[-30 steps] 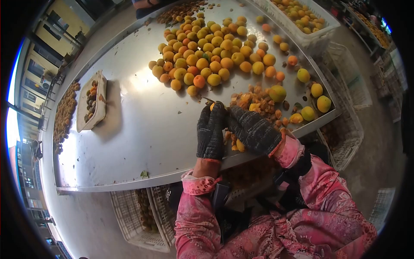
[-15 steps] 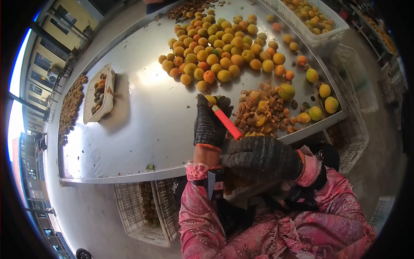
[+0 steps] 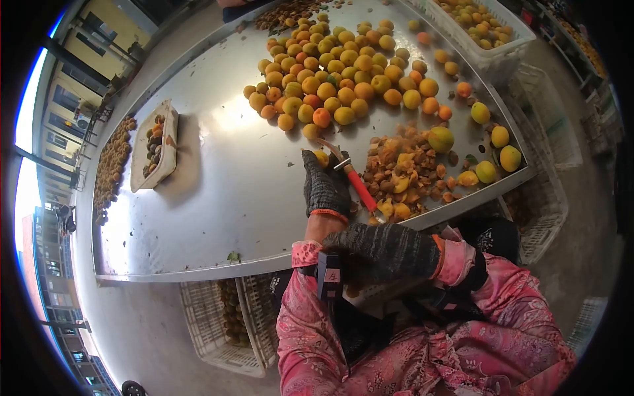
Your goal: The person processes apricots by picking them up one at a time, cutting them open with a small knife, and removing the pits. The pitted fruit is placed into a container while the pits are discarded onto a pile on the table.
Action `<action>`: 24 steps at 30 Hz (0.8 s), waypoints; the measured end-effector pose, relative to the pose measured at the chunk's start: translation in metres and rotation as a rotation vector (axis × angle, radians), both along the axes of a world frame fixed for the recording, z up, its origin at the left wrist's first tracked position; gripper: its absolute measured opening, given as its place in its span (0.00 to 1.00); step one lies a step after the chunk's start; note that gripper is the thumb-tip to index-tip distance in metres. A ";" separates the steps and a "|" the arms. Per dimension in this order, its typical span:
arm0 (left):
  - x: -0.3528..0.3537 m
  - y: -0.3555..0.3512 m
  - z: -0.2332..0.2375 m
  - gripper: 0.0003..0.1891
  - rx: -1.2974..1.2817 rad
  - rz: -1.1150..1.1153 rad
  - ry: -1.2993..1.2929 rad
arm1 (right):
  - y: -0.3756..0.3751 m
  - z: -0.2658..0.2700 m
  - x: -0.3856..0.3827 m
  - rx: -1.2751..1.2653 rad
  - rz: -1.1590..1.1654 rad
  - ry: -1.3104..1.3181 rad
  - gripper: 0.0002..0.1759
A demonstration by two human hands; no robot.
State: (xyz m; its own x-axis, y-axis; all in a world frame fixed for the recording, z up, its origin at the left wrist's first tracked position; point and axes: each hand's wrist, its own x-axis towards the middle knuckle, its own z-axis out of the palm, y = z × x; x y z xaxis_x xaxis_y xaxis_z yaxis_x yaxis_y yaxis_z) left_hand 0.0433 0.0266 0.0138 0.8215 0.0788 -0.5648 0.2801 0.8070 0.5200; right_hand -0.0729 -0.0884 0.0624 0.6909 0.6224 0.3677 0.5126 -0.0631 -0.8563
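Observation:
My left hand (image 3: 328, 188), in a dark knit glove with an orange cuff, is closed over the metal table (image 3: 218, 198). It holds a yellow apricot (image 3: 321, 158) at its fingertips. Against the same hand rests a red-handled knife (image 3: 360, 190), its curved blade pointing up past the fingers. My right hand (image 3: 389, 252), gloved alike, is below the table's near edge, beside my left wrist and off the knife handle. Its fingers are curled together with their tips hidden, and what they hold cannot be made out. Just right of the knife lies a heap of pits and torn apricot pieces (image 3: 399, 168).
Many whole apricots (image 3: 343, 72) cover the far middle of the table. A white tray (image 3: 170, 148) and a row of small brown pits (image 3: 113, 162) are at the left. Crates stand at the far right (image 3: 498, 58) and below the near edge (image 3: 205, 343). Part of a person (image 3: 234, 8) shows beyond.
The knife has swung away from the apricot, so its blade and metal ring now show. My left hand has moved slightly right, and my right hand has shifted down and left.

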 end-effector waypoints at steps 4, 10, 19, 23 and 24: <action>0.003 -0.002 -0.005 0.27 0.027 0.013 0.003 | 0.008 -0.005 -0.008 0.111 -0.038 0.036 0.29; 0.001 -0.004 0.008 0.24 0.242 -0.075 0.015 | 0.011 -0.001 -0.007 0.177 0.043 0.280 0.27; -0.005 -0.015 0.029 0.23 1.406 -0.239 -0.343 | 0.014 -0.010 -0.005 0.176 -0.035 0.506 0.25; -0.001 -0.012 0.027 0.23 1.652 -0.443 -0.406 | 0.013 0.003 -0.002 0.047 -0.112 0.382 0.24; -0.002 -0.011 0.027 0.23 1.730 -0.457 -0.452 | 0.017 -0.004 -0.002 0.137 -0.099 0.437 0.23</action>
